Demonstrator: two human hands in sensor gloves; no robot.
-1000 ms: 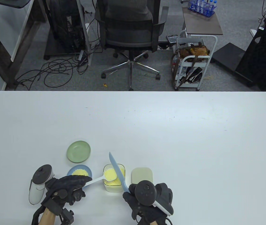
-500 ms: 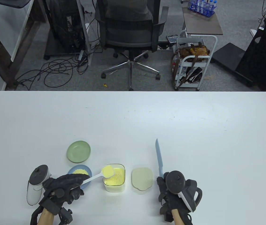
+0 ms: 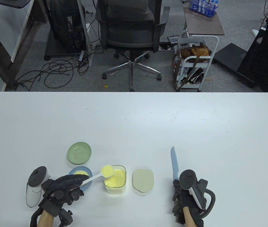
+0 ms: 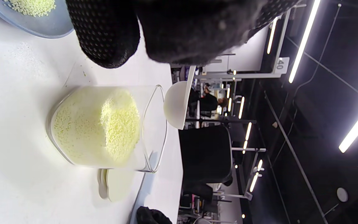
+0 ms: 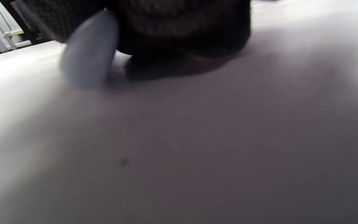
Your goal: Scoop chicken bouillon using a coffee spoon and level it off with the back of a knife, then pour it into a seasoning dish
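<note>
My left hand (image 3: 64,189) grips the handle of a white coffee spoon (image 3: 100,173). Its bowl, level with yellow bouillon, hovers over the near-left corner of the clear container (image 3: 115,179) of bouillon. In the left wrist view the spoon (image 4: 176,105) hangs beside the container (image 4: 104,127). A blue dish (image 3: 76,172) holding some bouillon lies just left of the container, partly under my left hand. My right hand (image 3: 186,198) holds the light blue knife (image 3: 174,163) by its handle, low on the table to the right, blade pointing away. The right wrist view shows the knife's handle end (image 5: 89,49) close to the tabletop.
An empty green dish (image 3: 79,152) sits behind the blue one. The container's beige lid (image 3: 143,179) lies flat between the container and the knife. Beyond the white table's far edge (image 3: 134,92) stand an office chair and a cart.
The knife has left the spoon and swung right, past the lid, down toward the table. The spoon has lifted slightly and shifted left over the container's corner.
</note>
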